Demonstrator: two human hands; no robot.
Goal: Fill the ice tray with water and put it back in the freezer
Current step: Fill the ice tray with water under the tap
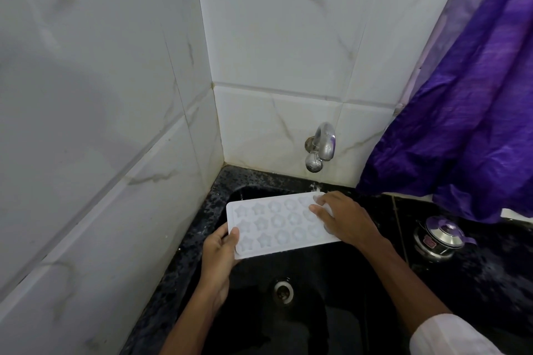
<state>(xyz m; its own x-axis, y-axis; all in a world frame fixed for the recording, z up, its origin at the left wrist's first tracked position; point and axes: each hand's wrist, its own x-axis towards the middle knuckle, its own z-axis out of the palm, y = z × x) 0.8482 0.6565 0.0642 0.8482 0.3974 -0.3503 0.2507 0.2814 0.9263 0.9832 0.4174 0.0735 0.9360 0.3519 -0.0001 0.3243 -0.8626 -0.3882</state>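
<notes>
A white ice tray (277, 225) with star and round moulds is held level over the black sink (317, 282). My left hand (219, 256) grips its near left corner, thumb on top. My right hand (343, 219) holds the tray's right end, fingers spread over the moulds there. A chrome tap (321, 147) sticks out of the tiled wall above the tray's far right corner. A thin stream of water falls from it and splashes at that corner.
White marble-look tiles cover the left and back walls. A purple curtain (467, 112) hangs at the right over the black counter. A small steel lidded pot (439, 236) stands on that counter. The sink drain (284, 291) lies below the tray.
</notes>
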